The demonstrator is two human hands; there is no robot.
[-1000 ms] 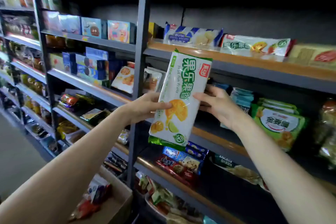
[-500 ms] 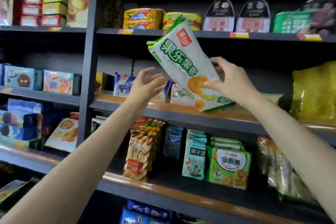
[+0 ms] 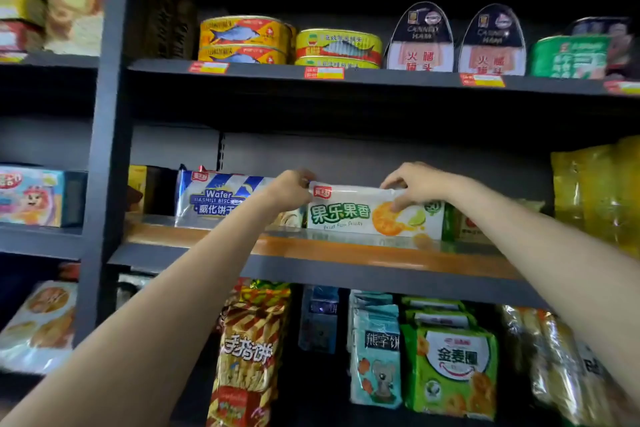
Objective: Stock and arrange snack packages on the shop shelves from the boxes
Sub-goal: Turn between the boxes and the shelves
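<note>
Mid-frame, both hands are up on the middle shelf (image 3: 346, 250), the one w/ the orange front strip. A white-and-green fruit biscuit pack (image 3: 367, 211) lies lengthwise on its long edge on that shelf, label facing out, centre-right of the frame. Left hand (image 3: 289, 189) pinches the pack's left end seal, fingers curled round the top corner. Right hand (image 3: 417, 184) grips the pack's top edge toward its right end, thumb down on the front over the orange fruit print, other fingers hooked over the top. Hands are apart, one at each end of the pack, both clamped on it.

Just left of the pack, a blue-and-white wafer pack (image 3: 221, 198) stands on the same shelf; the left forearm crosses in front of its right part, so can't tell if the two packs touch. Far right of the shelf: yellow bags (image 3: 595, 191).

Upper shelf, top of frame: yellow fish tins (image 3: 242, 40) stacked, next to them green-yellow fish tins (image 3: 337, 45), then two canned ham tins (image 3: 453, 40) standing upright, then a green box (image 3: 569, 55) at the right.

Lower shelf, bottom of frame: striped stick-biscuit bag (image 3: 252, 350) at centre, teal bear-biscuit bags (image 3: 375, 350) and green cracker bags (image 3: 450, 367) to its right. Left edge: a pink-and-blue cartoon box (image 3: 31, 196) on the neighbouring bay.
</note>
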